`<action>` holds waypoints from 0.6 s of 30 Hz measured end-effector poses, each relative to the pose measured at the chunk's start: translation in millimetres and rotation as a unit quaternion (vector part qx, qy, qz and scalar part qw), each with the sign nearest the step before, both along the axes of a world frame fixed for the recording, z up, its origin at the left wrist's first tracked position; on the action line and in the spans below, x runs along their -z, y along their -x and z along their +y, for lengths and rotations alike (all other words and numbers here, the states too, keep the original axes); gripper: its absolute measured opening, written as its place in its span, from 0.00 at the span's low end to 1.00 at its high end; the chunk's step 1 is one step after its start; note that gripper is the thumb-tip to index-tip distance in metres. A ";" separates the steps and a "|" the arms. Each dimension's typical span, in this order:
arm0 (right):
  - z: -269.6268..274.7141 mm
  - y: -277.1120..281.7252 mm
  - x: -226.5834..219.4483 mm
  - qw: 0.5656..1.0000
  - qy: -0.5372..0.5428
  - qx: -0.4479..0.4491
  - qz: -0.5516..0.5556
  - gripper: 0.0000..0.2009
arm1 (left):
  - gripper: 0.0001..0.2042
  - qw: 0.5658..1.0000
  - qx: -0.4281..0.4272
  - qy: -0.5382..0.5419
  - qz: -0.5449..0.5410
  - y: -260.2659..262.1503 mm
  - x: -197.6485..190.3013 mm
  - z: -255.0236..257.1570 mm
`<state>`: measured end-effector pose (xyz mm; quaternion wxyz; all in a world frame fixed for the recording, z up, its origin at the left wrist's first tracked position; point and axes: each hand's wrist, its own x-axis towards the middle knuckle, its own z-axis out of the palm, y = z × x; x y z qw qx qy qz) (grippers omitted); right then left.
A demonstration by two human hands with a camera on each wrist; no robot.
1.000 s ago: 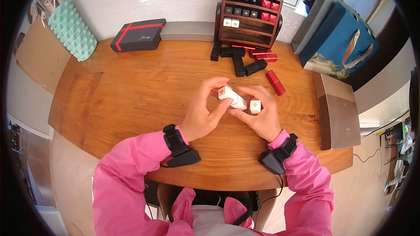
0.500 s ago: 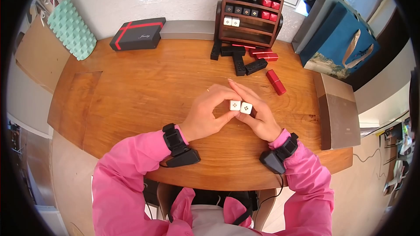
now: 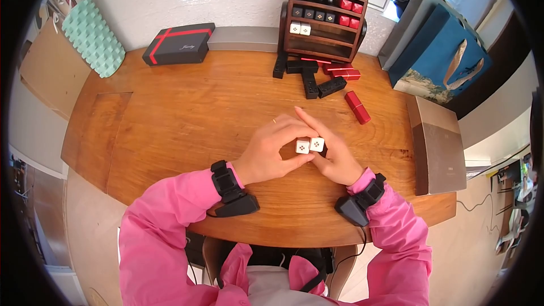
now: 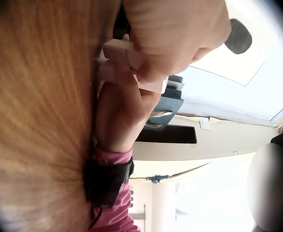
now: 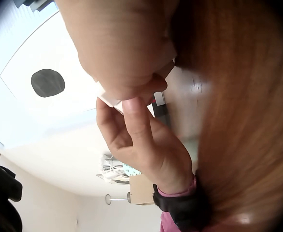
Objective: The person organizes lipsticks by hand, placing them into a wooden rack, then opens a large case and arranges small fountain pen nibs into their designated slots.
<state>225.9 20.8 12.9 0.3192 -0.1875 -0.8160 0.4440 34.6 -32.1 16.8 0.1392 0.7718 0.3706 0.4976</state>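
Observation:
Over the middle of the table, my two hands meet around a pair of white lipstick tubes. My left hand (image 3: 273, 147) pinches the left white lipstick (image 3: 302, 147) between thumb and fingers. The right white lipstick (image 3: 317, 144) sits in the grip of my right hand (image 3: 338, 158). Side by side, both tubes turn square ends with a dark clover mark toward the head camera. From the left wrist, their pale sides (image 4: 117, 50) show low over the wood; in the right wrist view my fingers mostly cover them.
A wooden display rack (image 3: 323, 50) at the back holds black, red and white lipsticks. Several black tubes (image 3: 310, 84) and red ones lie before it, with one red lipstick (image 3: 357, 107) nearer. A ribboned box (image 3: 180, 45), brown box (image 3: 445, 147) and blue bag (image 3: 442, 51) stand around.
The left lipstick has turned from slanting to end-on, and the two tubes have come together side by side. Both hands have closed in on each other. The rack and loose tubes stay put.

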 end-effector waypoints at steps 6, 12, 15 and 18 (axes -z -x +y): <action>2.9 -1.6 5.4 0.999 -0.031 0.008 -0.014 0.47 | 0.19 0.997 -0.006 -0.042 0.057 0.8 0.0 -0.8; 2.5 -4.5 4.2 0.998 0.000 0.024 -0.055 0.50 | 0.19 0.989 0.018 -0.073 0.125 0.7 -7.9 2.5; 2.3 -2.1 1.2 0.998 0.014 0.050 0.047 0.50 | 0.19 0.986 -0.012 -0.102 0.129 4.4 -9.9 3.6; 12.0 3.4 17.0 0.980 -0.048 0.166 0.095 0.50 | 0.19 0.975 -0.093 -0.152 0.132 10.3 -45.0 16.9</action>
